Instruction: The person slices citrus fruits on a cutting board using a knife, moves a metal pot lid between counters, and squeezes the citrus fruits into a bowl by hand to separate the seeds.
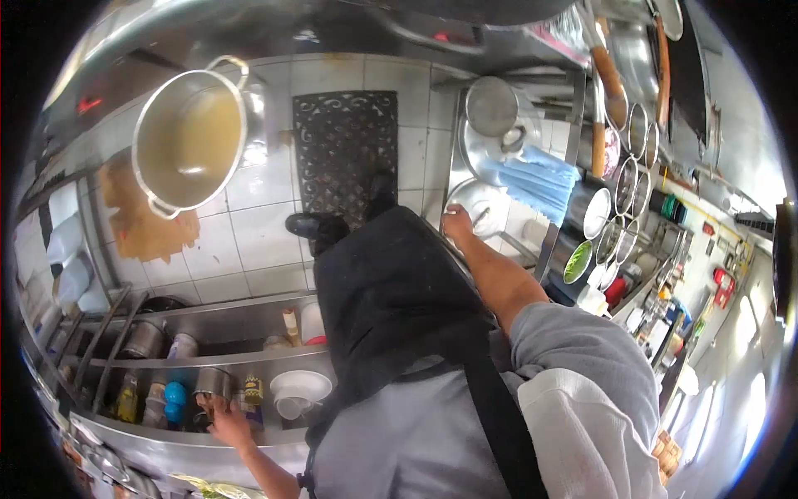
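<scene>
My left hand (229, 424) reaches into a steel shelf compartment, fingers spread, at the near side of a metal canister (214, 382). Whether the fingertips touch it I cannot tell. Beside it are a blue container (174, 402), a small yellow-labelled container (253, 388) and white bowls (301, 389). My right hand (456, 223) is closed at the edge of a round metal lid (480, 202) on a low steel rack. Part of its grip is hidden. A blue cloth (536, 181) and another round metal lid or pan (491, 106) lie farther along that rack.
A large two-handled pot (189, 140) with pale liquid stands upper left, near brown cardboard (145, 212) on the tiles. A black mat (345, 141) lies by my feet. Pans with wooden handles (609, 75) and several metal containers (594, 208) line the right side.
</scene>
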`<state>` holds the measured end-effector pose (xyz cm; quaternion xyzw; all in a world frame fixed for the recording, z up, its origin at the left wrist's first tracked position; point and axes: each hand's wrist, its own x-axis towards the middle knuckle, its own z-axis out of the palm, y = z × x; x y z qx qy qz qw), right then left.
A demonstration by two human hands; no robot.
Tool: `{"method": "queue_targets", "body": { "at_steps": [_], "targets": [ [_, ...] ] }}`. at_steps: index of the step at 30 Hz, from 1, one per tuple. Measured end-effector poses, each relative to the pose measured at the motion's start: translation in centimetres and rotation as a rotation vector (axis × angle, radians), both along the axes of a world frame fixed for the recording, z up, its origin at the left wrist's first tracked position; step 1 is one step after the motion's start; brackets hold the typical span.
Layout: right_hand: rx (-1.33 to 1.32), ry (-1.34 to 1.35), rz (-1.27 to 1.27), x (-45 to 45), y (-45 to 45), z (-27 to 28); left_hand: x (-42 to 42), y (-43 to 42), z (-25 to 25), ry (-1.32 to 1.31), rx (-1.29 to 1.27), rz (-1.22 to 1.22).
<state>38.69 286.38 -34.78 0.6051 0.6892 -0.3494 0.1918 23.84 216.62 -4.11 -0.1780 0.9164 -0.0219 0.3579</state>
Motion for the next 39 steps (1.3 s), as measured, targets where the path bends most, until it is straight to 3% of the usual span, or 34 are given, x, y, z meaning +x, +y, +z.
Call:
{"method": "queue_targets", "body": {
  "at_steps": [2, 4, 5, 6, 8, 9, 10, 12, 13, 14, 15, 16, 19, 20, 21, 24, 27, 30, 31, 33, 37, 39],
  "targets": [
    [-0.123, -0.007, -0.308, 2.9, 0.2, -0.4, 0.9, 1.2, -6.0, 0.109, 0.457, 0.445],
    [-0.296, 0.044, -0.714, 1.1, 0.9, 1.2, -1.7, 9.9, -9.8, -0.016, 0.524, 0.398],
    [-0.368, 0.149, -0.776, 2.0, 2.2, -0.1, -2.4, 14.4, -12.9, -0.018, 0.638, 0.464],
    [-0.346, 0.219, -0.884, 3.0, 3.0, -1.5, -2.7, 18.2, -16.7, -0.031, 0.745, 0.522],
    [-0.292, 0.348, -1.089, 4.8, 4.8, -4.2, -4.0, 26.8, -23.5, -0.23, 0.842, 0.416],
    [-0.295, 0.371, -1.17, 5.1, 6.3, -5.3, -4.5, 31.7, -26.7, -0.343, 0.987, 0.622],
    [-0.297, 0.39, -1.247, 5.6, 7.8, -6.1, -5.7, 38.2, -27.0, -0.425, 1.003, 0.612],
    [-0.315, 0.527, -1.424, 6.4, 10.8, -7.9, -7.5, 46.4, -32.3, -0.624, 1.023, 0.376],
    [-0.216, 0.666, -1.37, 6.8, 11.5, -9.3, -8.4, 50.5, -34.6, -0.668, 1.018, 0.288],
    [-0.194, 0.693, -1.454, 7.0, 13.1, -10.8, -7.5, 54.1, -37.9, -0.537, 1.159, 0.459],
    [-0.201, 0.775, -1.496, 7.5, 14.4, -12.2, -9.2, 58.1, -39.2, -0.65, 1.127, 0.212],
    [-0.207, 0.863, -1.536, 8.2, 15.8, -13.6, -9.2, 62.1, -40.0, -0.597, 1.107, 0.204],
    [-0.432, 1.14, -1.559, 12.3, 21.3, -18.9, -8.4, 71.9, -43.9, -0.645, 1.233, 0.314],
    [-0.543, 1.29, -1.422, 12.7, 22.5, -19.4, -7.9, 74.4, -44.0, -0.648, 1.27, 0.289],
    [-0.652, 1.43, -1.271, 13.0, 23.6, -19.7, -7.2, 76.7, -43.7, -0.643, 1.306, 0.284],
    [-0.644, 1.5, -1.118, 12.0, 23.2, -16.2, -4.8, 81.9, -45.6, -0.664, 1.362, 0.235],
    [-0.542, 1.436, -1.086, 13.1, 25.8, -15.4, -3.0, 86.0, -48.8, -0.61, 1.493, 0.421],
    [-0.346, 1.218, -1.062, 14.8, 30.7, -14.9, -3.3, 87.6, -48.6, -0.507, 1.697, 0.63],
    [-0.306, 1.138, -1.054, 15.0, 31.7, -14.7, -4.8, 88.0, -50.3, -0.682, 1.54, 0.363],
    [-0.283, 1.05, -1.041, 15.5, 32.9, -15.4, -4.8, 88.1, -49.2, -0.636, 1.599, 0.545],
    [-0.406, 1.181, -0.997, 15.5, 30.3, -16.1, -6.0, 86.0, -48.6, -0.779, 1.82, 0.693],
    [-0.659, 1.325, -1.016, 16.0, 27.3, -15.3, -7.0, 83.9, -49.4, -0.747, 1.641, 0.528]
  ]
}}
